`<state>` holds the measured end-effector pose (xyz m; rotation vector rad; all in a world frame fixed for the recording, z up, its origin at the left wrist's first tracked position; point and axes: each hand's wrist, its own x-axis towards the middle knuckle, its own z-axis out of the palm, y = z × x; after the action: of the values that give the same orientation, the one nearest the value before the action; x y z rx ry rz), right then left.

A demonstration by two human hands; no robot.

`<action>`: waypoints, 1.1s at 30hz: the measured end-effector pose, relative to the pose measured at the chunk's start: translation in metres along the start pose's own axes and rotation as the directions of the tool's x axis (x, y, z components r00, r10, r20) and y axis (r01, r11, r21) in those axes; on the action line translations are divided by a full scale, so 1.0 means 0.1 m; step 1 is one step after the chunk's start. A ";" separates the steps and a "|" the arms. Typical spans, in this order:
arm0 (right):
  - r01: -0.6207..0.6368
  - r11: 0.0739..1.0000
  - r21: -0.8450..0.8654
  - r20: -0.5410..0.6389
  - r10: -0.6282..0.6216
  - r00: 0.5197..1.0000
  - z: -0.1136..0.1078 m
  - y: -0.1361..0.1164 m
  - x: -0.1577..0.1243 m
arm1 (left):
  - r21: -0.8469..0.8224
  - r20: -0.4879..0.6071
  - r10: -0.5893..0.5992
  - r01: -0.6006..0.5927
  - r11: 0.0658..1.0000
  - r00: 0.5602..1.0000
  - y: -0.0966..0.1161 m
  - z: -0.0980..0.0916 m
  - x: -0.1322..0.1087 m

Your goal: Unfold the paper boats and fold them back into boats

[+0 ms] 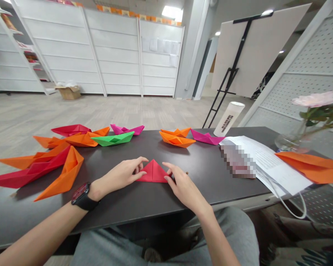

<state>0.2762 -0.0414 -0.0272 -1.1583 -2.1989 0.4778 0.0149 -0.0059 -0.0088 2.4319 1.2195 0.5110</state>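
Observation:
A red paper, folded into a flat triangle, lies on the dark table in front of me. My left hand, with a dark watch on its wrist, presses the triangle's left corner with bent fingertips. My right hand holds the right corner, thumb and fingers pinched on the edge. Finished paper boats sit around it: a green boat, orange boats and magenta boats at the table's far edge.
Large orange and red paper boats lie at the left. Printed sheets, a cable, another orange boat and a glass vase with a pink flower occupy the right. A white tube and an easel stand behind.

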 end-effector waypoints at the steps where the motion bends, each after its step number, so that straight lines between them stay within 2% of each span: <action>1: 0.016 0.999 -0.032 0.010 -0.016 1.000 0.00 -0.01 0.00 | -0.008 -0.011 -0.007 0.007 1.000 1.000 0.01 0.02 0.01; 4: 0.060 0.987 -0.149 0.046 -0.054 0.997 -0.02 -0.05 0.02 | 0.071 -0.038 0.046 -0.044 0.997 0.998 0.05 0.05 0.01; 7: 0.074 0.972 -0.224 0.044 -0.065 0.997 -0.04 -0.09 0.03 | 0.177 -0.057 0.168 -0.156 0.972 0.984 0.09 0.05 0.01; 10: 0.091 0.963 -0.252 0.048 -0.082 0.996 -0.05 -0.10 0.02 | 0.200 0.043 0.304 -0.306 0.931 0.952 0.10 0.05 -0.02; 13: 0.095 0.959 -0.268 0.038 -0.088 0.995 -0.05 -0.11 0.02 | 0.166 0.177 0.361 -0.390 0.906 0.915 0.11 0.04 -0.06; 16: 0.150 0.954 -0.259 0.039 -0.145 0.989 -0.05 -0.14 0.02 | 0.156 0.227 0.354 -0.393 0.906 0.907 0.15 0.01 -0.07; 19: 0.212 0.952 -0.218 0.095 -0.196 0.976 -0.04 -0.19 0.02 | 0.155 0.235 0.358 -0.398 0.904 0.904 0.16 0.00 -0.06; 22: 0.171 0.953 -0.251 0.114 -0.147 0.983 -0.04 -0.21 -0.01 | 0.176 0.231 0.358 -0.401 0.899 0.905 0.14 0.01 -0.05; 27: 0.126 0.941 -0.315 0.077 -0.107 0.991 -0.13 -0.12 -0.06 | 0.208 0.243 0.372 -0.423 0.882 0.896 0.10 -0.01 -0.05; 33: 0.064 0.949 -0.307 0.030 -0.058 0.998 -0.22 0.01 -0.10 | 0.194 0.267 0.364 -0.420 0.887 0.892 0.11 -0.21 -0.08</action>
<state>0.2957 -0.0481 -0.0145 -1.2415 -2.3790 0.1206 0.0081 -0.0149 0.0132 2.8777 0.7280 0.1851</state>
